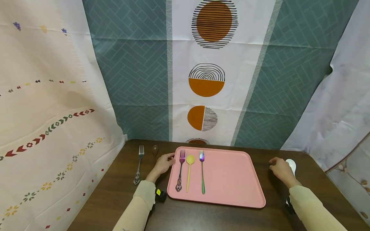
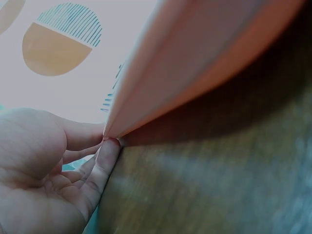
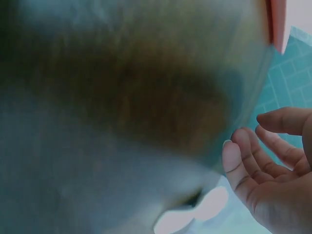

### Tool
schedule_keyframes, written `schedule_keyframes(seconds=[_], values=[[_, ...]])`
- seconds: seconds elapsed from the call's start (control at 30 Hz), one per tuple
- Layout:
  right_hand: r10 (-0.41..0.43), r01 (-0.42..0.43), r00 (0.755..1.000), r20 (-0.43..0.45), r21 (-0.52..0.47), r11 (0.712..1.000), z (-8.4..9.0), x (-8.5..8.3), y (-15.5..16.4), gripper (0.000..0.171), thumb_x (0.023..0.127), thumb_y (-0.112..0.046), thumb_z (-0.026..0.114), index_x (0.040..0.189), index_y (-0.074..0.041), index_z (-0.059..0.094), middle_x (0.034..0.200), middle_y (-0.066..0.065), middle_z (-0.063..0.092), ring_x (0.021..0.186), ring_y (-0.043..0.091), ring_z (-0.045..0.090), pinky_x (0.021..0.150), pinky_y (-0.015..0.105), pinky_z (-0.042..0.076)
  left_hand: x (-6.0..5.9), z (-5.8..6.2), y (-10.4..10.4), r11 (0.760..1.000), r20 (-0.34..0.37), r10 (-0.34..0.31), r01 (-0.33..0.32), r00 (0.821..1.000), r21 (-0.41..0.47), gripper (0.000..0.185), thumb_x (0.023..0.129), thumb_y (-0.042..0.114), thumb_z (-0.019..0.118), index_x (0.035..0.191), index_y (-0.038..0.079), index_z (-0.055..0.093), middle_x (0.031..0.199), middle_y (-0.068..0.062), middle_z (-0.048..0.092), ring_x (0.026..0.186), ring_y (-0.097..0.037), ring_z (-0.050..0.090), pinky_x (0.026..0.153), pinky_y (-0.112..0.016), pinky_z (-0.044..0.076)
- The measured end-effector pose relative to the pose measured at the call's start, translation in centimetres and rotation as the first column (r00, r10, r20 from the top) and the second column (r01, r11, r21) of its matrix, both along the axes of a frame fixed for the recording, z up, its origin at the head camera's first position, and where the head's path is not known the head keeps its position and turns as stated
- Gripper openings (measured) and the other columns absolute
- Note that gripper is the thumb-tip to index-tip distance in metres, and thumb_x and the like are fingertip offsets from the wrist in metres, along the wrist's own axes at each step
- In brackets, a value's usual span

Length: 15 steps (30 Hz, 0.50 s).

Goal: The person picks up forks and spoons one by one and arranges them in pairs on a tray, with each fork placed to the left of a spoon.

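Observation:
A pink tray [image 1: 231,175] lies on the dark wooden table [image 1: 115,195]. In its left part lie a purple fork with an ornate handle [image 1: 180,175], a yellow spoon [image 1: 189,170] and a rainbow fork [image 1: 202,175], side by side. My left hand [image 1: 164,163] rests on the table at the tray's far left corner. In the left wrist view its fingertips [image 2: 109,146] touch the corner of the tray [image 2: 195,58]. My right hand [image 1: 278,169] rests on the table right of the tray, fingers [image 3: 248,156] loosely curled and holding nothing.
A silver fork [image 1: 138,168] and a dark spoon [image 1: 155,150] lie on the table left of the tray. A white object [image 1: 292,165] sits just beyond my right hand. Patterned cloth hangs behind and on both sides of the table.

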State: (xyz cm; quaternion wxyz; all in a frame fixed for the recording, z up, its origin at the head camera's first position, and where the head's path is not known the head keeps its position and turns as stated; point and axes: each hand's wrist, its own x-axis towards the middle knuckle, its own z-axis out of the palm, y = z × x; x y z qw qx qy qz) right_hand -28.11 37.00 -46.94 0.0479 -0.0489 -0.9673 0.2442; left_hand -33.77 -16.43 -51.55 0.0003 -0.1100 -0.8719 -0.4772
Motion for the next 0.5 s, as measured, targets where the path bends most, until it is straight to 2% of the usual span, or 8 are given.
schedule_keyframes(seconds=[0.07,0.13,0.3,0.5], values=[[-0.004,0.004,1.0,-0.012,0.008,1.0,0.3,0.2,0.6,0.034,0.09,-0.006,0.058,0.116,0.015,0.061,0.09,0.026,0.066,0.073,0.034,0.055,0.064,0.045,0.045,0.0,0.0,0.0,1.0,0.001,0.0,0.0,1.0,0.004,0.042,0.102,0.006,0.06,0.143,-0.006,0.058,0.1,-0.01,0.065,0.091,-0.022,0.06,0.08,-0.037,0.054],[-0.008,0.008,1.0,-0.018,0.017,1.0,0.5,0.4,1.3,0.034,0.09,-0.007,0.058,0.117,0.015,0.06,0.093,0.028,0.066,0.075,0.037,0.056,0.065,0.048,0.046,0.1,0.0,0.0,1.0,-0.001,0.0,0.0,1.0,0.004,0.042,0.102,0.005,0.06,0.143,-0.007,0.058,0.101,-0.011,0.065,0.092,-0.023,0.061,0.081,-0.038,0.054],[-0.042,0.043,0.999,-0.007,0.035,0.998,0.5,1.1,3.3,0.036,0.09,-0.009,0.057,0.118,0.014,0.06,0.113,0.041,0.061,0.089,0.051,0.06,0.073,0.061,0.049,0.2,0.1,0.0,1.0,0.002,0.0,0.0,1.0,0.001,0.042,0.102,0.006,0.06,0.143,-0.007,0.058,0.102,-0.012,0.065,0.093,-0.024,0.061,0.082,-0.039,0.054],[-0.081,0.081,0.997,-0.001,0.02,0.997,0.4,1.8,5.2,0.039,0.088,-0.012,0.057,0.117,0.015,0.059,0.113,0.044,0.059,0.089,0.056,0.06,0.07,0.06,0.049,0.3,0.3,0.1,1.0,-0.008,0.001,-0.001,1.0,-0.008,0.041,0.102,0.005,0.06,0.141,-0.008,0.058,0.102,-0.011,0.064,0.093,-0.024,0.06,0.081,-0.039,0.054]])
